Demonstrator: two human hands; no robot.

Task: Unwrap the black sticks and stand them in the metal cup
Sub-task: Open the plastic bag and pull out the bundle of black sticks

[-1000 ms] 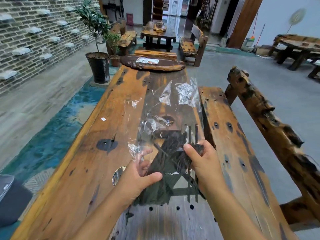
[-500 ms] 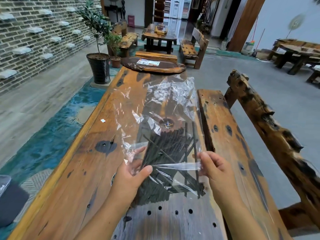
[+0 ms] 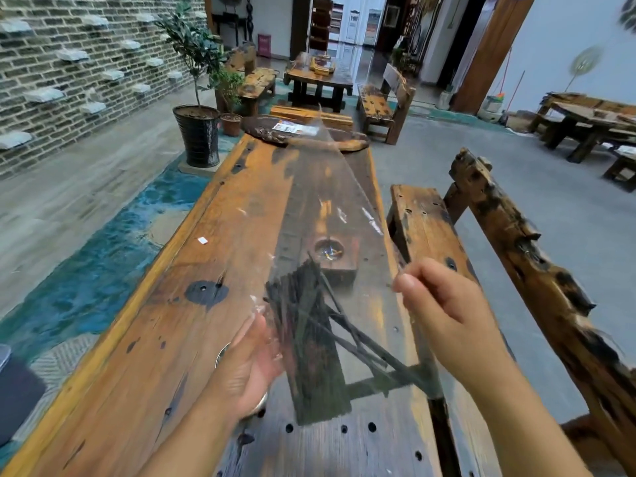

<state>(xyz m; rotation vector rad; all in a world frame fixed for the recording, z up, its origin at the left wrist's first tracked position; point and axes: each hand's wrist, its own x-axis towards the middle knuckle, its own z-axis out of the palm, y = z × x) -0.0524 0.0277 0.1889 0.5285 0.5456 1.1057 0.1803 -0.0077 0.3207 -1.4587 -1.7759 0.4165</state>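
While the left hand (image 3: 247, 370) is gripping one edge of the clear wrapper (image 3: 330, 208) above the table (image 3: 144, 339) and the right hand (image 3: 444, 304) is pinching the other, the black sticks (image 3: 306, 325) inside are looking light, thin and snappable, best gathered mid-bundle.

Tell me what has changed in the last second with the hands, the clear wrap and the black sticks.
The right hand moved off the black sticks to the right and now pinches the clear wrap at its edge. The wrap, crumpled before, is pulled out flat and taut. The sticks have spread into a looser fan. The left hand still grips the bundle's left side, and the metal cup stays mostly hidden behind it.
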